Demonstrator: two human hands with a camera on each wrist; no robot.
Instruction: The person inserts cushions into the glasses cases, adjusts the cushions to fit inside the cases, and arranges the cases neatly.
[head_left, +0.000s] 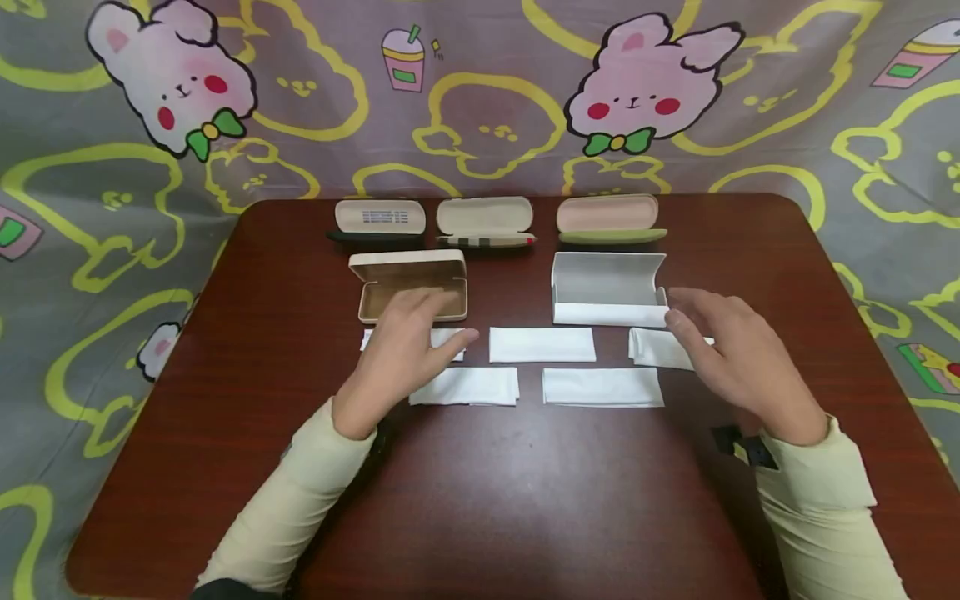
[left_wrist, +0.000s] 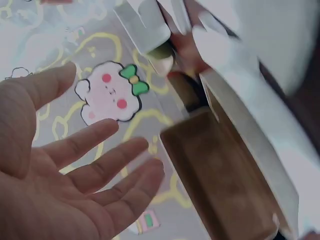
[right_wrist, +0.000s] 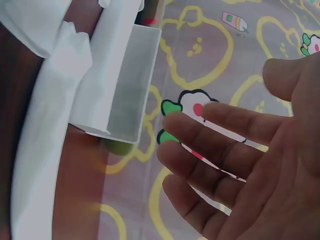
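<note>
In the head view my left hand (head_left: 408,346) is over a folded white cloth (head_left: 447,340), its fingertips overlapping the open brown-lined glasses case (head_left: 375,302). The left wrist view shows those fingers spread and loosely bent, holding nothing, beside that same case (left_wrist: 215,175). My right hand (head_left: 738,354) hovers at the right end of the open white glasses case (head_left: 611,314), partly covering another folded white cloth (head_left: 656,348). Its fingers are apart and relaxed in the right wrist view, with the white case (right_wrist: 132,85) to their left.
Three more folded cloths lie in the middle, one (head_left: 542,344) behind two others (head_left: 472,386) (head_left: 603,387). Along the table's back edge stand three open glasses cases: a black one (head_left: 380,218), a striped one (head_left: 486,217) and a yellow-green one (head_left: 609,215). A patterned curtain (head_left: 487,100) hangs behind the table (head_left: 525,500).
</note>
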